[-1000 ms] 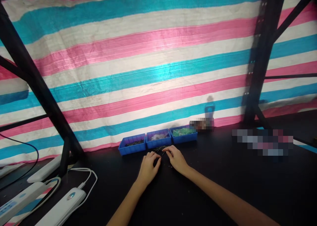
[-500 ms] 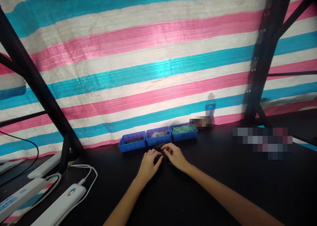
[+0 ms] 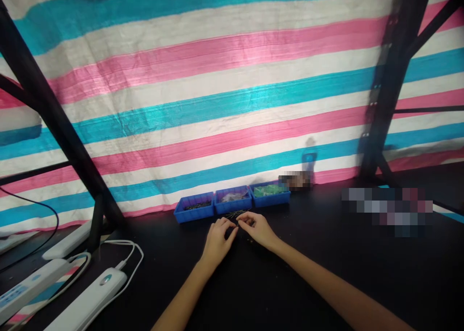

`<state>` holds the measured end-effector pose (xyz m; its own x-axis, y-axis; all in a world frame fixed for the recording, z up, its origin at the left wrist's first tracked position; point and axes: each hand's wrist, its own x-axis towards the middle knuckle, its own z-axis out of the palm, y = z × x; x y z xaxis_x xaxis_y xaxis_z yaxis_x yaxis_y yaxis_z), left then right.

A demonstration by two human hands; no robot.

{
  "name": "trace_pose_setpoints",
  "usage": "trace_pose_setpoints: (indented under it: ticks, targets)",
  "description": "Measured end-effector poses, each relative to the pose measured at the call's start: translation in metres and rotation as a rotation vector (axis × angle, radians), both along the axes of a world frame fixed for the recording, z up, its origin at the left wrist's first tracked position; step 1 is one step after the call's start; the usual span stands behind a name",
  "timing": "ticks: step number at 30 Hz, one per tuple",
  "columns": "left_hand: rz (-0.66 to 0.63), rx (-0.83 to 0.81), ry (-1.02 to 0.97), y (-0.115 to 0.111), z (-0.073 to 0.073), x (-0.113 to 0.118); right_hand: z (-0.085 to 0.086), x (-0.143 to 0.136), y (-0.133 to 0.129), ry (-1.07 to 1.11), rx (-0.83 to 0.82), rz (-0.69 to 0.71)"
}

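My left hand (image 3: 218, 239) and my right hand (image 3: 258, 229) are close together over the black table, fingertips almost meeting. Thumb and fingers are pinched on each; whatever lies between them is too small to make out. Just beyond the fingertips lies a small pile of thin, screw-like pieces (image 3: 235, 215). Behind it stand three blue bins in a row. The left bin (image 3: 195, 215) contains dark, thin pieces, the middle bin (image 3: 233, 207) clear plastic bags or pieces, and the right bin (image 3: 271, 200) green material.
White power strips (image 3: 87, 299) and a white cable (image 3: 136, 268) lie at the left. Black metal posts (image 3: 384, 104) rise on both sides in front of a striped sheet (image 3: 217, 104). Blurred-out items (image 3: 389, 208) are on the table (image 3: 308, 282) at the right.
The view has shifted slightly. My right hand's fingers have dipped a little toward the table; my left hand is almost where it was. The bins and the pile look the same.
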<state>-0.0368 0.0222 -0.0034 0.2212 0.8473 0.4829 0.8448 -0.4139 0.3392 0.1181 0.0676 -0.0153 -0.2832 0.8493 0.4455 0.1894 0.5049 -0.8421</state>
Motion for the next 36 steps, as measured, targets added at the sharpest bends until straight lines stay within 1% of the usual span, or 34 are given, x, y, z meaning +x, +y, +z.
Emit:
trace_pose_setpoints:
  ticks: [5,11,19,22,26,31,34,36]
  targets:
    - [0.018,0.026,-0.04,0.001,-0.001,0.0,-0.001,0.001,0.002,0.012,-0.015,-0.004]
    - [0.004,0.001,-0.043,0.003,-0.004,-0.003,-0.004,0.001,0.003,-0.002,-0.004,0.017]
    - [-0.001,0.005,-0.07,0.002,-0.003,-0.002,-0.006,0.001,0.005,-0.007,-0.012,0.048]
    - [-0.012,0.013,-0.101,0.002,-0.003,-0.003,-0.006,0.0,0.004,-0.002,-0.007,0.025]
    - [-0.02,0.033,-0.251,0.004,-0.002,-0.005,-0.006,-0.001,0.003,-0.013,0.007,-0.007]
    - [-0.005,0.01,-0.42,0.007,-0.003,-0.005,-0.008,-0.002,0.001,-0.091,0.044,0.02]
    - [0.016,-0.011,-0.532,0.012,-0.003,-0.01,-0.007,-0.002,0.002,-0.01,0.022,0.02]
    - [0.047,-0.022,-0.694,0.017,0.0,-0.018,-0.005,-0.002,0.003,0.08,-0.024,-0.009]
